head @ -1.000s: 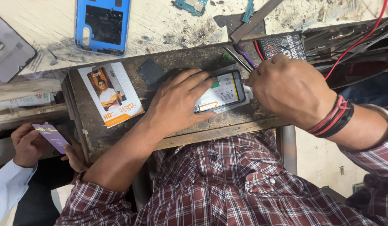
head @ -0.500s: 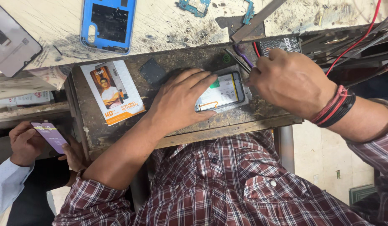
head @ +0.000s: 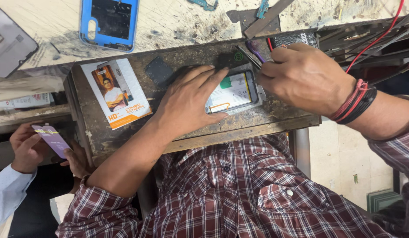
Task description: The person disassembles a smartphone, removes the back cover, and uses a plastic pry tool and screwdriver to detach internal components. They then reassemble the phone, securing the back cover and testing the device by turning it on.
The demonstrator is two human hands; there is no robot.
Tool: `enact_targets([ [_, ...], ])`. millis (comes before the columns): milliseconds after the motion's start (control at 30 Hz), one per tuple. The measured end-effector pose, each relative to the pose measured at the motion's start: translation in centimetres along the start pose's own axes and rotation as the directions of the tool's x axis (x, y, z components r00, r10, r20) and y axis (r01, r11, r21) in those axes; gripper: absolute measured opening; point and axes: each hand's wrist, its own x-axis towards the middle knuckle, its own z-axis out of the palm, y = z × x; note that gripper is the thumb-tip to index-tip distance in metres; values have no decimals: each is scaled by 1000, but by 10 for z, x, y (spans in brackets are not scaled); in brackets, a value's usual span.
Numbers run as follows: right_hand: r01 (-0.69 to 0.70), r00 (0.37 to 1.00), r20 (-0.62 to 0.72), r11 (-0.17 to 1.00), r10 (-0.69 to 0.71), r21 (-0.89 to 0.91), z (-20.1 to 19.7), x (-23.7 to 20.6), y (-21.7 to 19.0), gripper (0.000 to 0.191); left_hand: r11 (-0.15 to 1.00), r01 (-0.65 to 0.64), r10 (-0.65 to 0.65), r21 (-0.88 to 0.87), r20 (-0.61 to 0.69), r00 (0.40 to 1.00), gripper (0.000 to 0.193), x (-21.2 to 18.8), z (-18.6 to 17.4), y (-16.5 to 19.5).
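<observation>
Currently the left hand (head: pixel 187 105) lies flat, fingers spread, pinning the opened phone (head: pixel 233 91) on the wooden block (head: pixel 125 141), while the right hand (head: pixel 303 77) pinches tweezers (head: pixel 248 57) at its upper edge; back cover off, internals exposed.

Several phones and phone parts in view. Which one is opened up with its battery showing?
The opened phone pinned under the left hand on the wooden block. The blue phone frame and grey back panel lie untouched on the bench.
</observation>
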Motion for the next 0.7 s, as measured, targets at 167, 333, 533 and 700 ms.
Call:
enact_targets([
  [167, 77, 994, -82, 997, -77, -1, -1, -2, 4, 19, 1000, 2, -3, -18, -4, 1000, 99, -4, -2, 1],
  [333, 43, 999, -10, 990, -44, -134, -7, -1, -2, 14, 1000, -7, 6, -30, -16, 1000, 97, -4, -3, 1],
  [533, -101, 978, 179, 993, 112, -69, -7, 2, -9, 9, 999, -21, 20, -33, -47, 999, 95, -3, -2, 1],
  [700, -26, 998, 63, 1000, 26, -2, -3, 2, -2, 10, 1000, -17, 16, -24, -41, 999, 94, -3, -4, 1],
])
